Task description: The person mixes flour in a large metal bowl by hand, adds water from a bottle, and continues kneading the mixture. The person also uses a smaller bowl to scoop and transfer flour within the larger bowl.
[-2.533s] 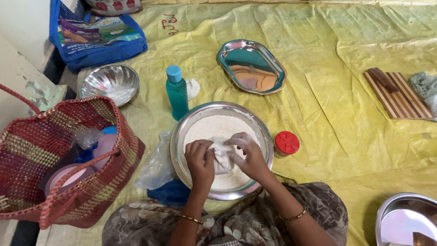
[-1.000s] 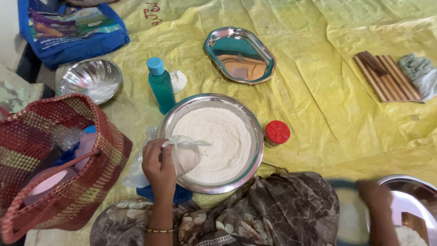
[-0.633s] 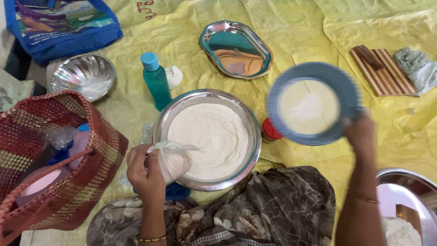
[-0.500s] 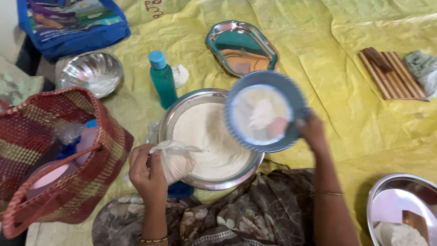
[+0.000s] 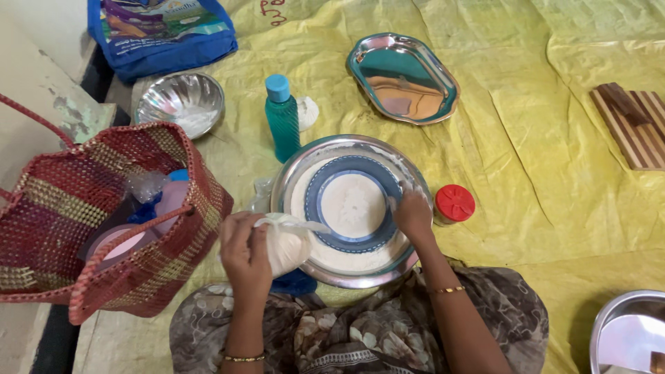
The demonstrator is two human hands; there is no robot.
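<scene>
A round steel plate (image 5: 409, 172) full of white flour lies in front of me on the yellow sheet. A blue-rimmed bowl (image 5: 355, 204) holding flour sits in the flour in the middle of that plate. My right hand (image 5: 411, 213) grips the bowl's right rim. My left hand (image 5: 246, 251) holds a small clear plastic bag of flour (image 5: 287, 242) at the plate's near left edge, over my lap.
A teal bottle with a blue cap (image 5: 282, 118) stands behind the plate. A red lid (image 5: 454, 203) lies to its right. A woven red basket (image 5: 104, 221) sits at left, a steel bowl (image 5: 181, 104), a steel tray (image 5: 404, 77), a striped wooden board (image 5: 634, 125) farther off.
My right hand reached right, brought over the blue-rimmed bowl and set it down into the flour on the plate. My left hand kept hold of the flour bag.
</scene>
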